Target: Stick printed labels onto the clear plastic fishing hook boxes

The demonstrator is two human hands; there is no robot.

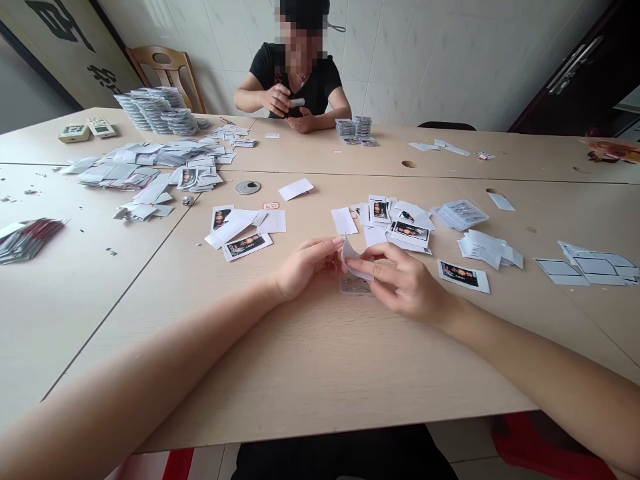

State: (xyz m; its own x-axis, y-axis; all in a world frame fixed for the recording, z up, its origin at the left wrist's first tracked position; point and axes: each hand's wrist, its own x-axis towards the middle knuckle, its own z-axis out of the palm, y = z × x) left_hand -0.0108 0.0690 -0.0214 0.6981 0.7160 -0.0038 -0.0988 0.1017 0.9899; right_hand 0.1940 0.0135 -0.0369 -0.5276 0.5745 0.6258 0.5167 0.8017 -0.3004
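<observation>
My left hand (317, 263) and my right hand (400, 277) meet over the table near its middle. Between them is a small white paper card (354, 259), bent upward, its left edge pinched by my left fingers and its right side by my right fingers and thumb. Just under the card lies a clear plastic case (354, 286), partly covered by my right hand; its contents are too small to make out. Beyond my hands is a loose pile of white cards (400, 223), some with a dark printed picture. Left of them lie more printed cards (247, 245).
A person (300, 80) sits across the table holding something small. Stacks of clear cases (157, 110) and heaps of white packets (145, 163) stand at the left. Clear packets (460, 215), white slips (490, 249) and outlined labels (590, 263) lie to the right.
</observation>
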